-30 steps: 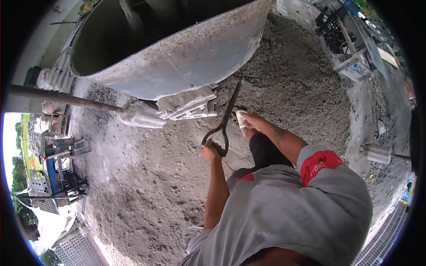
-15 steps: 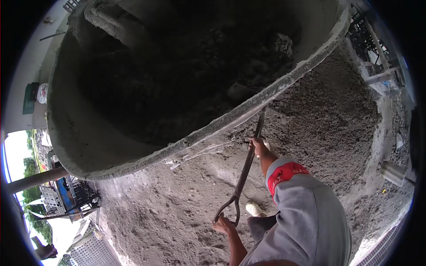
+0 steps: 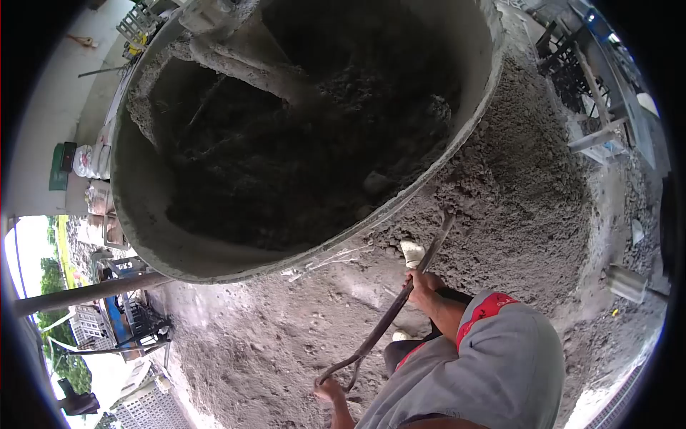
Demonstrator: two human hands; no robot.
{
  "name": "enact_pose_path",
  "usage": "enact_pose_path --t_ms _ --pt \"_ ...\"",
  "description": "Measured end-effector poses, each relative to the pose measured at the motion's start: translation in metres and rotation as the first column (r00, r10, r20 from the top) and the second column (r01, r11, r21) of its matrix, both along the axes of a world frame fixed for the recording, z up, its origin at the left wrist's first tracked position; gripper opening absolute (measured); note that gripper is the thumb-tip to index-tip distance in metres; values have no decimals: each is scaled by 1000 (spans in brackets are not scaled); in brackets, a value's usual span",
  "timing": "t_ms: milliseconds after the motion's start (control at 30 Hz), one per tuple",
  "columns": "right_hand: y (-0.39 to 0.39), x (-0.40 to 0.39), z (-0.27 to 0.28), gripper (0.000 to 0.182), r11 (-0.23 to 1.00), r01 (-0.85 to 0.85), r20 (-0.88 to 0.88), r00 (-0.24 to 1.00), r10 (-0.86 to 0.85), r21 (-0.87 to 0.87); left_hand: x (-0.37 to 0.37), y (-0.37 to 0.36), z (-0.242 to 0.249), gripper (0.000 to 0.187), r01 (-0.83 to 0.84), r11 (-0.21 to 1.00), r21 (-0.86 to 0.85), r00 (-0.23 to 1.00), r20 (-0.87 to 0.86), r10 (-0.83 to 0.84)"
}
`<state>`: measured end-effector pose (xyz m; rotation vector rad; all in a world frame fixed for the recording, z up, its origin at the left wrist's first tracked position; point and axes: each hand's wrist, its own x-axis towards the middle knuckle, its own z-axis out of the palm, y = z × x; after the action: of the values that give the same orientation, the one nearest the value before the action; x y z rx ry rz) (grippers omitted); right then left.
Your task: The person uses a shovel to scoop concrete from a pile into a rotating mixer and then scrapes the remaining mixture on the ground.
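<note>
My left hand (image 3: pixel 329 390) is closed round the forked grip end of a shovel (image 3: pixel 389 314), low in the view. My right hand (image 3: pixel 423 284) wraps the shaft further up. The shaft slants up and right to a grey heap of sand-like material (image 3: pixel 529 164); its far end meets the heap, and I cannot make out the blade. Just beyond my hands stands a large round mixing pan (image 3: pixel 236 277), with dark, lumpy material in its shaded inside.
A thick, crusted metal arm (image 3: pixel 243 68) reaches into the pan. Pale clogs (image 3: pixel 412 252) are on my feet. A horizontal pole (image 3: pixel 89 292) and a plastic crate (image 3: pixel 150 409) are at left. A metal frame (image 3: pixel 597 136) stands at right.
My view has shifted, showing more of the pan. The shovel's far end, earlier hidden behind the rim, now shows at the heap. My left hand has moved left and down with the grip.
</note>
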<state>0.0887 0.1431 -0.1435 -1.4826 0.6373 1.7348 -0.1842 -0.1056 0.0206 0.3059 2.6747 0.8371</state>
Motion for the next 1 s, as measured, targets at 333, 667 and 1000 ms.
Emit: enact_pose_path --t_ms 333,667,1000 --pt "75 240 200 28 672 505 -33 812 -583 542 138 139 45 20 735 40 677 261 -227 -938" --pt "-50 165 295 17 599 133 109 930 -350 790 79 -28 83 14 643 373 669 259 269 -928" --pt "-197 -69 136 16 937 -303 86 953 292 172 15 -216 178 21 -531 813 239 213 966 -145"
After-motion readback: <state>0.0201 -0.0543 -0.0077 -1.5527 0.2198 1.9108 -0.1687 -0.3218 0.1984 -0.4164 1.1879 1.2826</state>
